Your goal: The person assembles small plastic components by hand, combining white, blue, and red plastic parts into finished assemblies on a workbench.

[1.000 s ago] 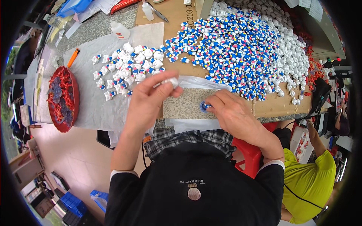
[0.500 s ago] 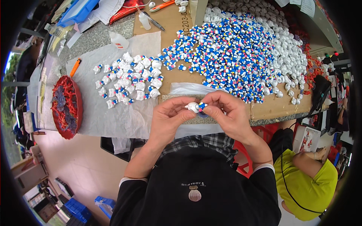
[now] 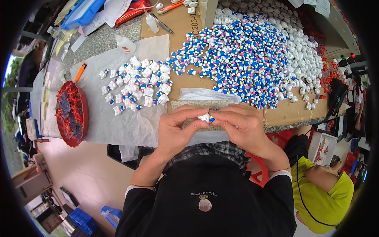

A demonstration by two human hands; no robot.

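Note:
My left hand (image 3: pixel 178 132) and my right hand (image 3: pixel 241 125) meet over the near edge of the table, fingertips pinched together on one small white figurine (image 3: pixel 205 117) with blue and red bits. Just behind the hands lies a clear plastic bag (image 3: pixel 205 94). A large heap of blue, white and red figurines (image 3: pixel 248 55) covers the brown cardboard beyond. To the left, a smaller group of white figurines (image 3: pixel 136 85) lies on a white sheet (image 3: pixel 118 122).
A round red tray (image 3: pixel 72 114) of red and purple bits sits at the left edge. A white glue bottle (image 3: pixel 125 44), an orange marker (image 3: pixel 80 72) and an orange cutter (image 3: pixel 169 7) lie further back. A person in a yellow-green shirt (image 3: pixel 323 189) sits at lower right.
A second ago my hands were apart, the left on the plastic bag and the right at the table edge. They came together and now hold the figurine closer to me.

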